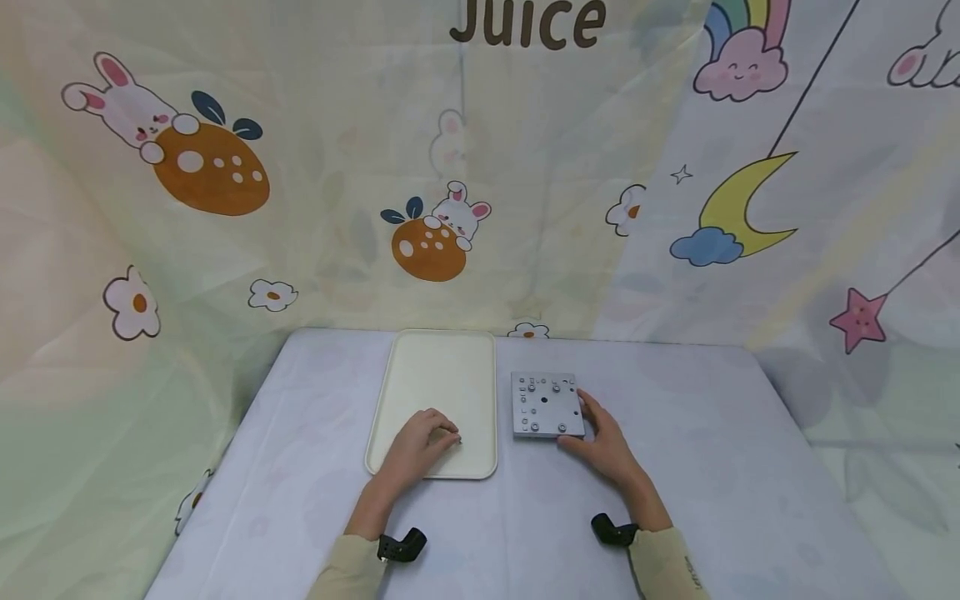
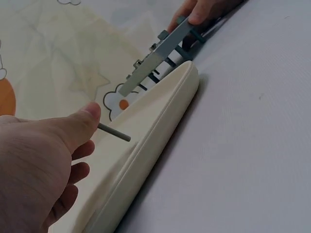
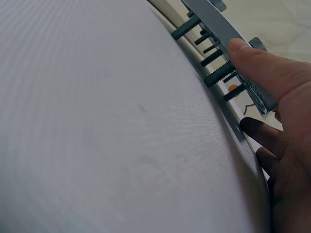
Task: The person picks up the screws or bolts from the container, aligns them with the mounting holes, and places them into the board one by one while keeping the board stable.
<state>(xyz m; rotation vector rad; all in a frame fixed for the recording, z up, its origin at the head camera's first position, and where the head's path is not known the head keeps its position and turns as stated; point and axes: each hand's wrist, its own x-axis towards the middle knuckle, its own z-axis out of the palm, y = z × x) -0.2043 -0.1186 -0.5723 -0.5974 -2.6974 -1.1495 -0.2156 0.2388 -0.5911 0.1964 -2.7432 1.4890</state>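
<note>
My left hand (image 1: 418, 448) is over the near part of a cream tray (image 1: 442, 375). Its thumb and fingers pinch a thin grey pin (image 2: 115, 133), whose free end points away from the hand above the tray rim in the left wrist view. To the right of the tray, my right hand (image 1: 606, 448) holds a square grey metal plate (image 1: 551, 412) by its right side, thumb on the near edge. Several bolts and pins stand in the plate. Threaded bolt shanks (image 3: 219, 74) stick out below it in the right wrist view, over the cloth.
A white cloth (image 1: 675, 417) covers the table. Behind it hangs a curtain (image 1: 330, 167) printed with rabbits, oranges and flowers. A black wrist device (image 1: 402, 546) is on the left wrist, and another black device (image 1: 613, 531) is on the right.
</note>
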